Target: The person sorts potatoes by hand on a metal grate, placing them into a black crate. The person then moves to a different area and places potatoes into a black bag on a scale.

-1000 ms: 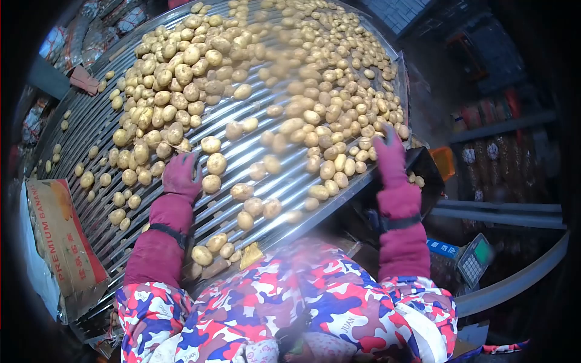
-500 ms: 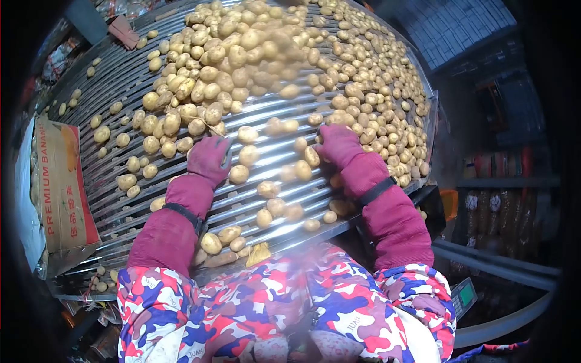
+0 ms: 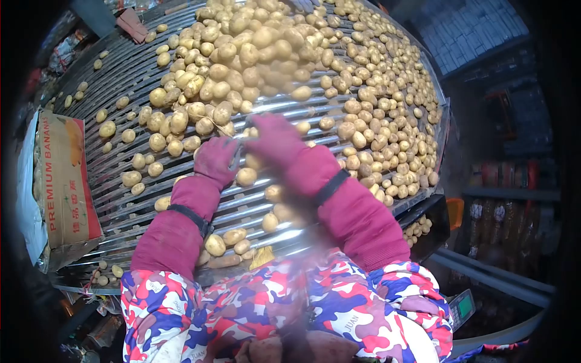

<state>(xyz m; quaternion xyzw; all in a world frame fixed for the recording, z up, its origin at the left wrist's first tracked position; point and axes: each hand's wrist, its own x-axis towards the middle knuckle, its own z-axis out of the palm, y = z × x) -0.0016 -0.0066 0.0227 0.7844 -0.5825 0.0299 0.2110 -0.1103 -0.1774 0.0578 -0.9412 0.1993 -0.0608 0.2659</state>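
Many yellow-brown potatoes point(image 3: 260, 54) lie heaped and scattered over a slatted metal rack point(image 3: 118, 209). My left hand point(image 3: 216, 158), in a dark pink glove, rests low over the slats below the heap, its fingers hidden or too indistinct to read. Close beside it on the right is my right hand point(image 3: 272, 140), gloved alike and blurred by motion, its fingers smeared near a few loose potatoes. Just below the two hands lies a single potato point(image 3: 246, 176). Whether either hand holds anything cannot be made out.
A cardboard banana box point(image 3: 63, 181) stands at the left edge. A reddish cloth point(image 3: 132, 25) lies at the upper left. Several potatoes and a yellow scrap point(image 3: 262, 257) sit at the near edge. At the lower right are metal rails point(image 3: 490, 275) and a device with a green screen point(image 3: 463, 307).
My right hand has swept left from the right-hand potatoes to beside my left hand. More potatoes show in the dark container at the right. The view has shifted slightly.
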